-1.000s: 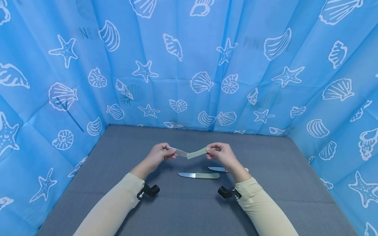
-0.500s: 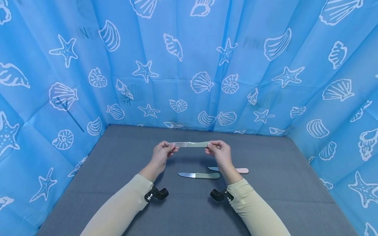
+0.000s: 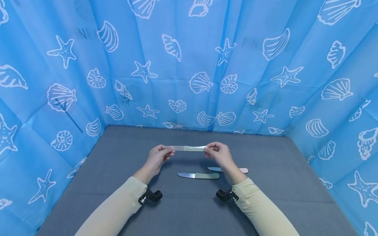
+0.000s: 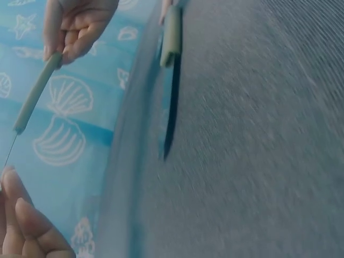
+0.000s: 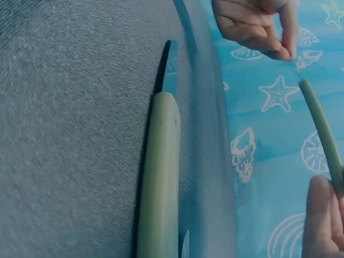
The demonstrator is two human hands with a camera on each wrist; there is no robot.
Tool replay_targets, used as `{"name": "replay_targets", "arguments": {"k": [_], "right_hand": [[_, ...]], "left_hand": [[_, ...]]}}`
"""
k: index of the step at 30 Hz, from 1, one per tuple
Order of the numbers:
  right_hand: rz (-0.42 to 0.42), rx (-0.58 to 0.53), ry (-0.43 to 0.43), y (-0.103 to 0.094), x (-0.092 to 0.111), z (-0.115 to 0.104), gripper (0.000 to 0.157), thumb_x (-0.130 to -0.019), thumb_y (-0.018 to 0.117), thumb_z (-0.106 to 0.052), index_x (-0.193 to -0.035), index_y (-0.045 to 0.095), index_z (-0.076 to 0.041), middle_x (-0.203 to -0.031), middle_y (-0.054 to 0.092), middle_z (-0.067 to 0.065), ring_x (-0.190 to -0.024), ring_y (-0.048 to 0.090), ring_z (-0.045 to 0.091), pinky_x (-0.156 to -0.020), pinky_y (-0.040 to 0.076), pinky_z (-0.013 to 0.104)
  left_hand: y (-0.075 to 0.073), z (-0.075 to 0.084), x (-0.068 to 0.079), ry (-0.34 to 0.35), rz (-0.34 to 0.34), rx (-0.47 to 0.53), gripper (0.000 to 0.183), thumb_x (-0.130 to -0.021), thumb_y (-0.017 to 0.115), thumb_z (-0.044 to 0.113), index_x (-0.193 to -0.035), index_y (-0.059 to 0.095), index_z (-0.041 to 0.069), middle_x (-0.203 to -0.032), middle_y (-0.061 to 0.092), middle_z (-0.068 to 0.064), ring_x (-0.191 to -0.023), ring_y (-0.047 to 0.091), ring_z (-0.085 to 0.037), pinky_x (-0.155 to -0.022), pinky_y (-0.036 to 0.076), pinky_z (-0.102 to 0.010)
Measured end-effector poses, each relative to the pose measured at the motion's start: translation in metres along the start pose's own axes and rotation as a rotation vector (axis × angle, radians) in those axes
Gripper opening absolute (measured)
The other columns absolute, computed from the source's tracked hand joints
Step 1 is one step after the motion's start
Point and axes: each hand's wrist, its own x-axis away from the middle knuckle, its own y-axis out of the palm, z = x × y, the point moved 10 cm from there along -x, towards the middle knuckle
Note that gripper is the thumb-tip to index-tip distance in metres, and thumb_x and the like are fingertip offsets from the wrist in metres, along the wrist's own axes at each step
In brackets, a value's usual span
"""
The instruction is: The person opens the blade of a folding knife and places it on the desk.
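A folding knife with a pale green handle (image 3: 194, 148) is held level above the table, its blade (image 3: 178, 148) swung out in line with the handle. My left hand (image 3: 156, 158) pinches the blade near its tip between thumb and fingers. At the other side my right hand (image 3: 220, 154) pinches the butt of the handle. The left wrist view shows this handle (image 4: 35, 97) edge-on, with the thin blade running down to the left fingertips. Below the hands, a second green-handled folding knife (image 3: 206, 176) lies unfolded on the table.
A pink-handled knife (image 3: 243, 170) lies unfolded behind the green one, partly covered by my right wrist. Grey cloth covers the table (image 3: 189, 213). A blue shell-patterned curtain (image 3: 183, 82) encloses the back and sides.
The held knife was bent at its hinge a second ago and rose as it straightened. Since half a second ago, both hands have lowered slightly and shifted left with it.
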Motion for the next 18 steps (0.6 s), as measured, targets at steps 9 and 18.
{"name": "replay_targets", "arguments": {"k": [9,18], "right_hand": [[-0.152,0.104,0.051,0.013,-0.001,0.009,0.021,-0.096,0.066,-0.008,-0.107,0.062,0.009,-0.1,0.068,0.031,-0.082,0.071,0.024,-0.082,0.057,0.048],[-0.213,0.135,0.132,0.028,-0.003,0.022,0.017,-0.095,0.065,-0.004,-0.104,0.064,0.01,-0.096,0.069,0.026,-0.077,0.07,0.023,-0.076,0.06,0.041]], "left_hand": [[-0.014,-0.006,0.002,-0.043,-0.023,-0.093,0.016,-0.094,0.072,0.016,-0.1,0.062,0.004,-0.104,0.073,-0.018,-0.081,0.07,-0.013,-0.072,0.054,-0.027],[-0.034,-0.02,0.003,-0.142,0.013,-0.154,0.023,-0.097,0.067,0.013,-0.114,0.064,-0.002,-0.09,0.075,-0.006,-0.069,0.066,-0.004,-0.061,0.051,-0.018]]}}
